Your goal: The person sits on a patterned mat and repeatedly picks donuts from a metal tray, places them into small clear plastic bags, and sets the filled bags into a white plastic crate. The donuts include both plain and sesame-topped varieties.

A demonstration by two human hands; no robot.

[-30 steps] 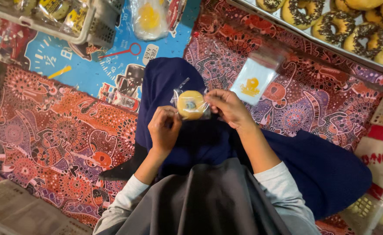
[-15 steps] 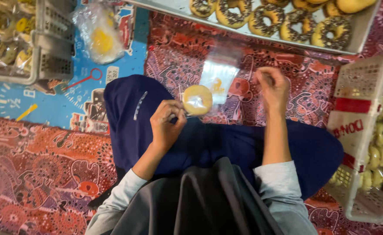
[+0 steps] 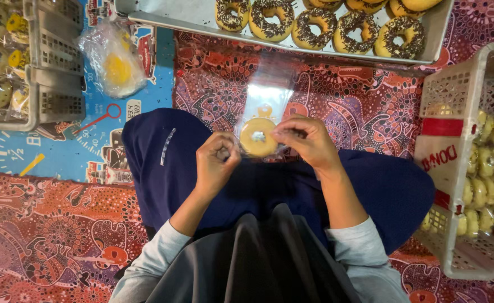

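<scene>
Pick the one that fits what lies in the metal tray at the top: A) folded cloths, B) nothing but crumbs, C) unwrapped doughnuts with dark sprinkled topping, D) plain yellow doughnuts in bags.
C: the metal tray holds a row of unwrapped ring doughnuts with dark sprinkled tops.

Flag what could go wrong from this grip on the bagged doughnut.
1. The clear bag is pinched only near the yellow doughnut by the left hand and right hand; its long free end might crease or catch.
2. Squeezing at the doughnut could smear its glaze onto the film.
3. The tray of chocolate doughnuts lies just ahead; a forward reach may brush it.
</scene>
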